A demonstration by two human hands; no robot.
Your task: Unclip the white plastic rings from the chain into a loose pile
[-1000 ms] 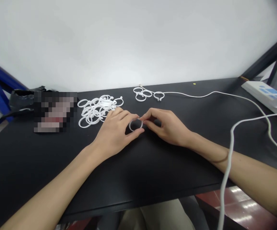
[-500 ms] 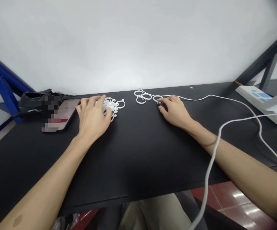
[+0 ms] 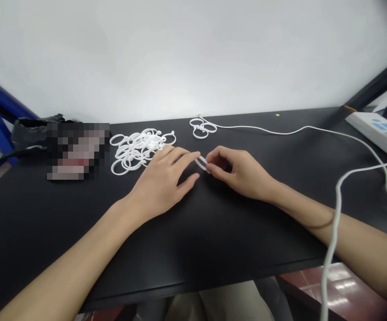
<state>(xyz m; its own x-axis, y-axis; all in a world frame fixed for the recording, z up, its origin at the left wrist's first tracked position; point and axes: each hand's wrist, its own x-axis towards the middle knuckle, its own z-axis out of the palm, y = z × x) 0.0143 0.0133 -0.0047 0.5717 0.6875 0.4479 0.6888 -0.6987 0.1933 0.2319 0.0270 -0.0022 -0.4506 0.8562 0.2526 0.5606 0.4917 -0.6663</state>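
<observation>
My right hand (image 3: 240, 171) pinches a small white plastic ring (image 3: 200, 163) between thumb and fingertips, a little above the black table. My left hand (image 3: 168, 176) is open, its thumb and index finger apart at the ring's left side. The index fingertip is at the ring's upper edge; whether it touches I cannot tell. Behind my left hand lies a heap of similar white rings (image 3: 126, 151) with small knobs on them. A smaller cluster of white rings (image 3: 202, 129) rests near the wall, with a white cord running from it.
The cord (image 3: 263, 130) crosses the black table (image 3: 193, 249) to the right, and a thicker white cable (image 3: 335, 214) hangs over my right forearm. At left are a pixelated phone (image 3: 77, 154) and a black bag (image 3: 29, 133). A white device (image 3: 377, 129) stands at right.
My left hand has left the heap and moved right, uncovering the rings. My right hand has come left and nearer with a ring pinched in it. The view has shifted slightly.
</observation>
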